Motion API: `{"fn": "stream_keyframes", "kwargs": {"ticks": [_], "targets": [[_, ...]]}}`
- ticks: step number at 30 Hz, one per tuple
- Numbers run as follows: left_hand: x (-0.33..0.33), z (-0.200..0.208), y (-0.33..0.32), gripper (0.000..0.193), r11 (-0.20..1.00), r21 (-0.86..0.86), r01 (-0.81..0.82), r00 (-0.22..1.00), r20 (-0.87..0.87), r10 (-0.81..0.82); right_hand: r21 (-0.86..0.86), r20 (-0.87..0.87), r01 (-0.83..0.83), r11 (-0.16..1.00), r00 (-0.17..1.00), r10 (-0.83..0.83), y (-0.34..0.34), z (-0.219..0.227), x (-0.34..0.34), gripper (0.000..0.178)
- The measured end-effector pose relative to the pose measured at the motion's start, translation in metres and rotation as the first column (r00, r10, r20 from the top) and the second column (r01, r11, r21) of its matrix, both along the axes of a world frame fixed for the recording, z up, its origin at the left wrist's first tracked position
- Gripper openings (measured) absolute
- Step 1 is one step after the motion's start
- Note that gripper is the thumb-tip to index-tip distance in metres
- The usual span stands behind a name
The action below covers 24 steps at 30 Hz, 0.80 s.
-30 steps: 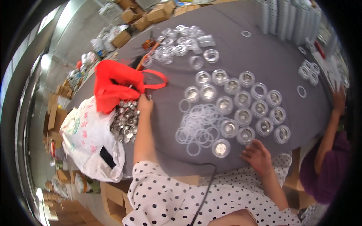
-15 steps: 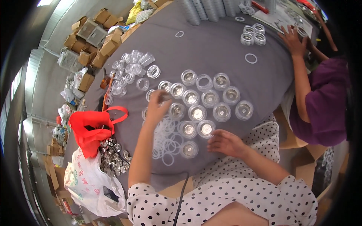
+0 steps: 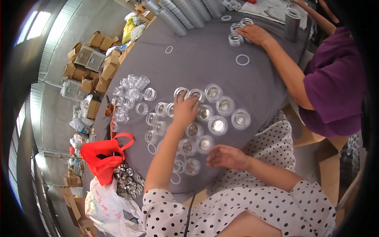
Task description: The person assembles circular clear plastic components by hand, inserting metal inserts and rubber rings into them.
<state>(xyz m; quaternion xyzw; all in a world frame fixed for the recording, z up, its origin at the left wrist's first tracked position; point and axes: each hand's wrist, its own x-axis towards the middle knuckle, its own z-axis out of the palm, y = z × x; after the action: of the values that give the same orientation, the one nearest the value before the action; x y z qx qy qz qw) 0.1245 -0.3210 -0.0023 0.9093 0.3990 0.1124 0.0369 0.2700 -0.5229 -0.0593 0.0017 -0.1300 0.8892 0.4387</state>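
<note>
My left hand [image 3: 185, 108] reaches over the far side of a group of round clear plastic cups, its fingers apart. The fingertips overlap a clear cup [image 3: 180, 91] and the cup to its right [image 3: 197, 93]; whether they press on them I cannot tell. Several cups have a shiny silvery disc at the bottom, such as the cup [image 3: 218, 125] near the middle. My right hand [image 3: 228, 157] hovers by the near edge, fingers loosely bent with nothing in them, beside a cup [image 3: 205, 144]. Loose translucent rings [image 3: 175, 177] lie partly hidden under my left forearm.
Clear empty cups [image 3: 132, 93] are heaped at the left. A red bag [image 3: 102, 158], small metal parts [image 3: 128, 181] and a white plastic bag [image 3: 108, 207] sit at the left edge. Grey stacks [image 3: 185, 14] stand at the back. A co-worker's hand [image 3: 256, 34] touches clear cups at the far right.
My left hand has moved rightward from the left cups to those at the far side. My right hand stays near the front. The co-worker's hand has come onto the far cups; the view has shifted.
</note>
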Motion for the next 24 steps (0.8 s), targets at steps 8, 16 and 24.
{"fn": "stream_keyframes", "kwargs": {"ticks": [8, 16, 24], "targets": [[0.005, 0.025, 0.020, 0.036, 0.909, -0.398, -0.120, 0.962, -0.271, 0.009, -0.010, 0.004, -0.013, 1.000, 1.000, 0.013, -0.001, 0.003, 0.003, 0.036], [0.014, 0.022, 0.022, 0.037, 0.957, -0.264, -0.123, 0.937, -0.347, 0.025, -0.026, 0.023, 0.010, 1.000, 1.000, -0.009, 0.000, 0.006, 0.000, 0.035], [-0.005, 0.004, -0.010, 0.034, 0.965, -0.249, -0.080, 0.989, 0.101, 0.108, -0.043, 0.123, 0.103, 0.994, 0.988, -0.097, -0.010, 0.009, 0.003, 0.030]]}}
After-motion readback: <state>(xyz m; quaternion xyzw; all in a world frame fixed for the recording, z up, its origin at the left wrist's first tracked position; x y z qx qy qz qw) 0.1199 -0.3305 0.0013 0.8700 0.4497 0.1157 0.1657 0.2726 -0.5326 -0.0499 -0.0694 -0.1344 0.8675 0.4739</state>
